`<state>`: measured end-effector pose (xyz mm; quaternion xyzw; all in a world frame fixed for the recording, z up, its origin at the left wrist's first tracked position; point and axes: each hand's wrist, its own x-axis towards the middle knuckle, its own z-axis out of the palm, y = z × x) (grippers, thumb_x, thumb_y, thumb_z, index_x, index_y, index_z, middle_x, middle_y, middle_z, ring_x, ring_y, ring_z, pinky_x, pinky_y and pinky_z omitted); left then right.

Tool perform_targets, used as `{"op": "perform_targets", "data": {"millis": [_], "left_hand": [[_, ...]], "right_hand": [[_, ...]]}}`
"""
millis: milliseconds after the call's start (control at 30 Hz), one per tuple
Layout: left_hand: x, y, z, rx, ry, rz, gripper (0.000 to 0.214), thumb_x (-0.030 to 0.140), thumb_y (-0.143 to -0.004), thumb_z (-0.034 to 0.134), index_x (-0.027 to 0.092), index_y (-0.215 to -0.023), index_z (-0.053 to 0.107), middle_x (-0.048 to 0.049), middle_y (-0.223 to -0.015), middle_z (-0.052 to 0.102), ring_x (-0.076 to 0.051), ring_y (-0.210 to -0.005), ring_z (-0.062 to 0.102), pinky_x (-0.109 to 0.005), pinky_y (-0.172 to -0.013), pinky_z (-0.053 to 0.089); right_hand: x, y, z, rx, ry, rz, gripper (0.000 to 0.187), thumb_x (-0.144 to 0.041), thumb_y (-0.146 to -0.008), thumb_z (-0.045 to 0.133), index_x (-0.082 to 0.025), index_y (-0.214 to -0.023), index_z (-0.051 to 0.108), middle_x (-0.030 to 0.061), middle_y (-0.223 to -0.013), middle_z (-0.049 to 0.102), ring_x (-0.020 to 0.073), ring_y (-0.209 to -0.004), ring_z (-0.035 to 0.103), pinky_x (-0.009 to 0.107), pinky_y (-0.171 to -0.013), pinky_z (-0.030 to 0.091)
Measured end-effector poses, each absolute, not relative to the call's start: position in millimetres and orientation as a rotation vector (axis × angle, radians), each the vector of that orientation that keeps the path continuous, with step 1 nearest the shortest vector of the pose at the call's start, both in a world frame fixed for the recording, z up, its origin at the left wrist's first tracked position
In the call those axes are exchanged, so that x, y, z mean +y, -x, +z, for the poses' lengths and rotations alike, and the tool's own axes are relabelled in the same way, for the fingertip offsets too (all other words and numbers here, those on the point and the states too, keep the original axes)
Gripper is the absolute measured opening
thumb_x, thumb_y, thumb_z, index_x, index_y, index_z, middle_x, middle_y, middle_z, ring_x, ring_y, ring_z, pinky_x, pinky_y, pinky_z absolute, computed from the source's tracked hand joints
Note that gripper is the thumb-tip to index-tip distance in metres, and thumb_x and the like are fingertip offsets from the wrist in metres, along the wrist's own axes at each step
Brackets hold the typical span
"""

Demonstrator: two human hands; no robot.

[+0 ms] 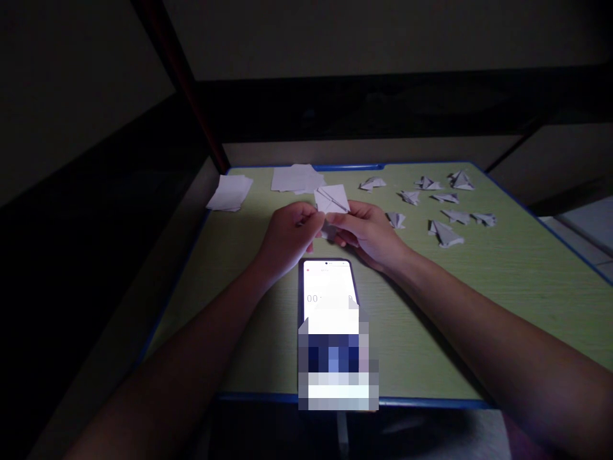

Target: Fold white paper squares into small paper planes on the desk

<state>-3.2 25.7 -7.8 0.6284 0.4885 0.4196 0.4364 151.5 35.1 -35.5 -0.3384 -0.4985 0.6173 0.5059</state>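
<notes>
Above the middle of the table, a small folded white paper is held up between both hands. Its face shows a diagonal fold line, and its lower part is partly covered by fingers. My left hand pinches the lower left corner between thumb and fingers. On the other side, my right hand grips the lower right edge, with the thumb in front and fingers behind. Just below the hands lies a phone with a bright lit screen, its lower part pixelated.
The green table has a blue edge. Several folded paper figures lie scattered at the right. Flat white sheets lie at the back, and another paper stack sits at the far left corner. Walls stand behind and to the left.
</notes>
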Motion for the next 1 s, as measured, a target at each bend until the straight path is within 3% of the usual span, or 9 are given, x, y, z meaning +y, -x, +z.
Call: {"op": "perform_targets", "data": {"millis": [400,1000], "left_hand": [[27.1,4.4,-10.4,1.183,-1.619,1.059,0.021,0.016,-0.084,0.056,0.016,-0.063,0.054,0.0039,-0.048,0.052,-0.006,-0.037,0.043,-0.021,-0.038,0.029],[25.2,3.4,-6.3,1.211,-1.638,1.051,0.025,0.015,-0.086,0.055,0.016,-0.061,0.053,0.0033,-0.051,0.053,-0.006,-0.038,0.044,-0.021,-0.039,0.031]], "right_hand": [[33.9,-151.9,-34.3,-1.217,0.812,1.474,0.014,-0.024,-0.075,0.075,-0.017,-0.069,0.064,-0.0045,-0.053,0.051,0.0044,-0.042,0.034,0.024,-0.041,0.025],[33.3,-150.5,-34.1,-1.174,0.784,1.473,0.010,-0.021,-0.073,0.074,-0.015,-0.071,0.067,-0.0067,-0.047,0.050,0.0037,-0.039,0.033,0.023,-0.040,0.026]]}}
